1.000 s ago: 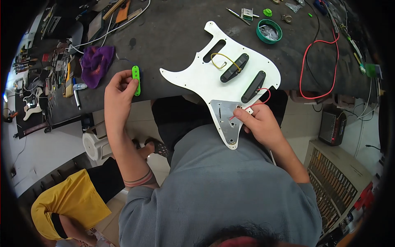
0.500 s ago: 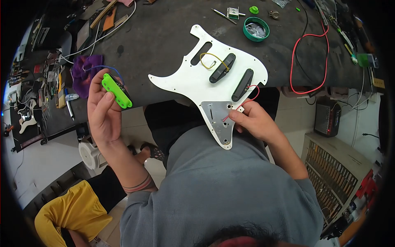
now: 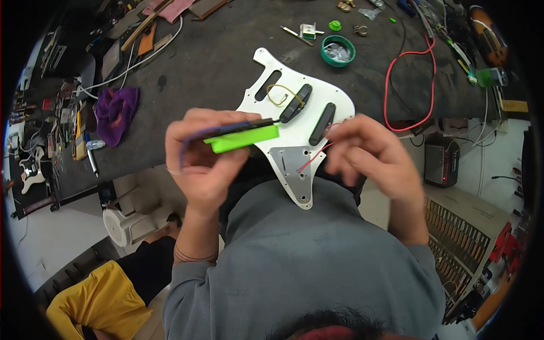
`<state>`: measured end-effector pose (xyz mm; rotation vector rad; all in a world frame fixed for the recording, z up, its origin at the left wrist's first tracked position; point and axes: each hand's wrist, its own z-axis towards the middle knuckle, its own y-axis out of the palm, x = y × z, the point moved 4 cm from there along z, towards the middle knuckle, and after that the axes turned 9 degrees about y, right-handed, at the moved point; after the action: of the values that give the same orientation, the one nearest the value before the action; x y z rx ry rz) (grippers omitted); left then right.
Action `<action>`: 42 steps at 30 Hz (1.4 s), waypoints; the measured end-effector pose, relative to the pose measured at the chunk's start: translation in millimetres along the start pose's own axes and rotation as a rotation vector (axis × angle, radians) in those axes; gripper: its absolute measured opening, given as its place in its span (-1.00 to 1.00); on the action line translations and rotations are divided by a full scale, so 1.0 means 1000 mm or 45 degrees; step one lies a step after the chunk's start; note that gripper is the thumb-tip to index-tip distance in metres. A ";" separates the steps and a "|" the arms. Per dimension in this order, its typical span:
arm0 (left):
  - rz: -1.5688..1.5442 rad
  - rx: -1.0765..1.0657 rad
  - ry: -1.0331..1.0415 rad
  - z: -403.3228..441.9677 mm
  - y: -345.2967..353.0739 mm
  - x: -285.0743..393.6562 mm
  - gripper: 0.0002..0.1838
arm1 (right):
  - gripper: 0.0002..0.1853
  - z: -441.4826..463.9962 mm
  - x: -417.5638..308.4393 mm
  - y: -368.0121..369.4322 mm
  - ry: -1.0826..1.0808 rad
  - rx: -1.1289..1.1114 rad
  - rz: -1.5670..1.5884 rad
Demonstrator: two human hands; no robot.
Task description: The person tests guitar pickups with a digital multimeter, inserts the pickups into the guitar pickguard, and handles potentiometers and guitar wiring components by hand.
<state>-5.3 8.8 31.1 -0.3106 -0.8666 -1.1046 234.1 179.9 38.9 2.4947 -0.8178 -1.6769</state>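
My left hand is closed on a bright green guitar pickup, turned edge-on in front of the pickguard, with a blue wire curving at its side. The white pickguard lies back side up, partly on the bench and over its near edge toward my lap. Two black pickups, one middle and one lower right, sit in it; the upper-left slot is bare. My right hand, smeared by motion, is just right of the pickguard with fingers apart, near a thin red wire.
A green dish, a selector switch, a green knob and a metal pot lie at the back of the bench. A red cable loops at right, a purple cloth at left. Someone in yellow is at lower left.
My left hand has brought the green pickup rightward and tilted it edge-on. My right hand has let go of the pickguard and moved right. The view has shifted slightly.
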 end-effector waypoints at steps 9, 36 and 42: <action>0.160 -0.213 0.060 -0.009 0.033 0.010 -0.53 | -0.56 0.037 0.001 0.047 -0.402 -0.142 0.273; 0.040 -0.182 -0.742 -0.019 0.019 -0.006 -0.77 | -0.57 0.036 -0.003 0.020 -0.545 0.224 -0.634; 0.615 -0.019 -0.518 -0.003 -0.011 -0.013 -0.77 | -0.73 0.012 0.018 -0.007 -0.571 0.437 -0.432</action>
<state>-15.5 10.1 17.8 -0.7333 -1.0697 -0.6031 231.3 181.4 16.4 2.6238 -0.7998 -2.4658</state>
